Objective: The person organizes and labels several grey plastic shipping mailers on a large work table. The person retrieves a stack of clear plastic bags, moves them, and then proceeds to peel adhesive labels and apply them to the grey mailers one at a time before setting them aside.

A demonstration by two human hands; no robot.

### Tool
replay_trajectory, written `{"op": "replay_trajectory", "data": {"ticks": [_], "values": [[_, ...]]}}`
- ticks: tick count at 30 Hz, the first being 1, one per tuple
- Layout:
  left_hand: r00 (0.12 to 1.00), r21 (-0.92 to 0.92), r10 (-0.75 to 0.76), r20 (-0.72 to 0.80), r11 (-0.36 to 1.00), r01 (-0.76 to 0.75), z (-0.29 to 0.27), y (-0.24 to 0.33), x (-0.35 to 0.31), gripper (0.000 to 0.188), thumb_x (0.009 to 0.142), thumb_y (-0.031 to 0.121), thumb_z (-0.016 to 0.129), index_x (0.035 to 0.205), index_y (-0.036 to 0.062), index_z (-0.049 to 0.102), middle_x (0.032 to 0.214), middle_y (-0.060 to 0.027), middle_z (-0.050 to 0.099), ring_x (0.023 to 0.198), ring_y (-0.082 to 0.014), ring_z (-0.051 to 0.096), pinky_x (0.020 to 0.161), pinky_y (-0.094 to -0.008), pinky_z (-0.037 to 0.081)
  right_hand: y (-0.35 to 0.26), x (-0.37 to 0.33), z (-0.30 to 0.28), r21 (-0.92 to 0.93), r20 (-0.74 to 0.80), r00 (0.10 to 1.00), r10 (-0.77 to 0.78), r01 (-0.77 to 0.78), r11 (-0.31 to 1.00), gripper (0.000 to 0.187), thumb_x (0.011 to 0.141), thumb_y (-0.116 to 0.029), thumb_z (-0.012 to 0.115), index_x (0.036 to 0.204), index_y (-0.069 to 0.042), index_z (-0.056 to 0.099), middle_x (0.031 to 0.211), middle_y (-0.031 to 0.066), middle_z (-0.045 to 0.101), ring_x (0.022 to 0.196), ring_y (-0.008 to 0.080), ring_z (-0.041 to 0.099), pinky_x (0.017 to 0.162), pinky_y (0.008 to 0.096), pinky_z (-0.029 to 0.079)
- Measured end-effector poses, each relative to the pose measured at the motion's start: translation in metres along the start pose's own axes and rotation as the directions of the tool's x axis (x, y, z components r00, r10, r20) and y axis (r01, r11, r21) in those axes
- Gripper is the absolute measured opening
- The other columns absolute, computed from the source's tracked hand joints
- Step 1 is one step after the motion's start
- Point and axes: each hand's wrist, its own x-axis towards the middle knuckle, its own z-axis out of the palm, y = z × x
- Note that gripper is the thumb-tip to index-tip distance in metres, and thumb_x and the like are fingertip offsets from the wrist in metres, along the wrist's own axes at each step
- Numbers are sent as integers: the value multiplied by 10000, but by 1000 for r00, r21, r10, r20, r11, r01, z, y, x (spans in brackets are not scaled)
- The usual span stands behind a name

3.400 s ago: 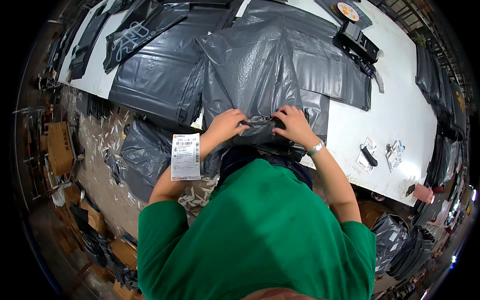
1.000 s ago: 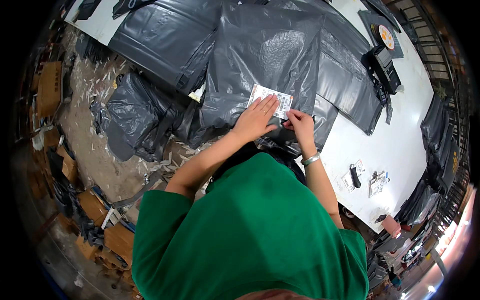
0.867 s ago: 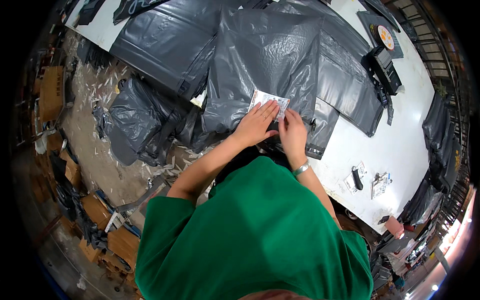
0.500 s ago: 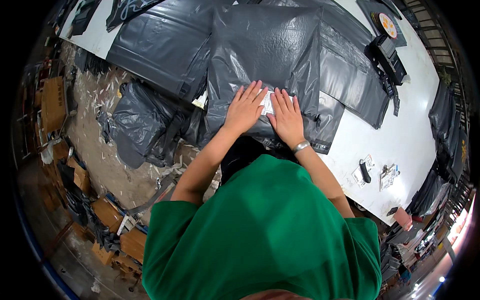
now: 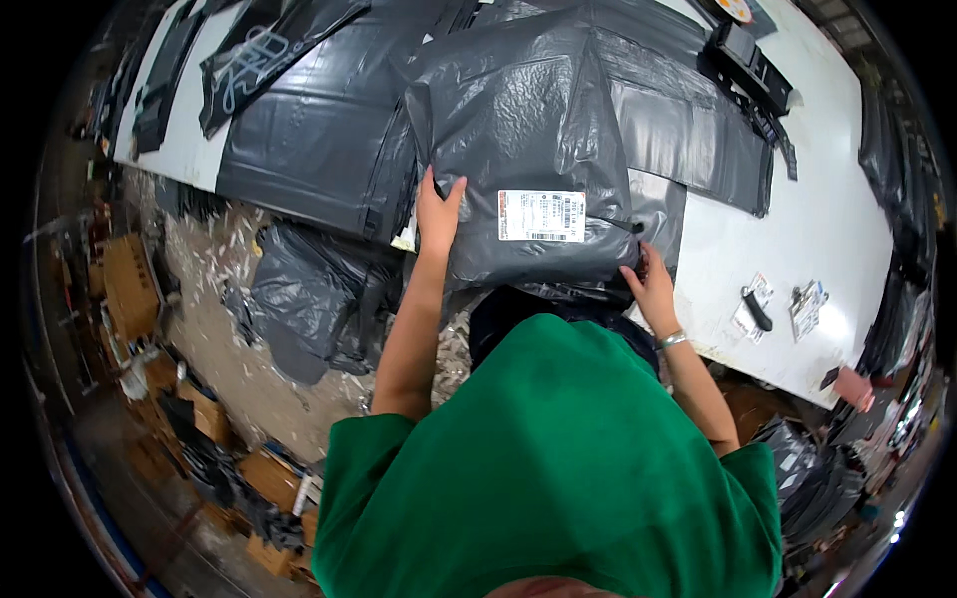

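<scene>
A bulky dark grey plastic mailing bag (image 5: 508,110) lies at the table's near edge, its closest part hanging toward my body. On its upper face a white printed shipping label (image 5: 543,216) is stuck flat and fully in sight. My left hand (image 5: 438,217) grips the bag's left edge, thumb on top and some fingertips hidden by the plastic. At the near right corner, my right hand (image 5: 653,289) has thumb and fingers closed on the bag's edge. A bracelet circles that wrist.
Flat grey mailing bags (image 5: 309,130) lie left of the parcel, with more (image 5: 698,130) on its right. A black device (image 5: 748,70), a black-handled tool (image 5: 758,311) and clipped papers (image 5: 808,307) sit on the white table (image 5: 827,199). Plastic bundles (image 5: 319,299) and cardboard boxes (image 5: 132,284) stand left.
Both hands have left the label, where they lay flat, and moved apart to the bag's left edge and near right corner. The label is now uncovered.
</scene>
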Motion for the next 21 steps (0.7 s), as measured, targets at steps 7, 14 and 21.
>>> {"op": "replay_trajectory", "data": {"ticks": [7,14,21], "values": [[963,-611,-254,93,749,257,-23,30,4,415,734,65,676,1076,-85,495,910,-76,595,765,-115,550,664,-210,425,-32,21,-18,132,10,996,84,-84,988,717,691,-434,686,1116,95,455,1020,263,559,976,319,551,828,347,421],[795,-540,-514,322,590,600,9,34,-80,599,736,206,688,1183,73,312,1109,-64,442,905,-129,460,605,-216,397,-3,87,-63,201,-145,987,70,-40,979,555,781,-395,609,1127,26,499,968,166,601,920,215,563,808,302,426],[777,-432,-428,461,657,618,15,18,-63,617,717,271,692,1174,77,326,1071,-67,466,889,-146,476,628,-254,390,26,100,-49,514,1,990,142,-122,849,555,814,-379,577,1167,35,465,1089,152,547,1012,192,502,890,271,367]]}}
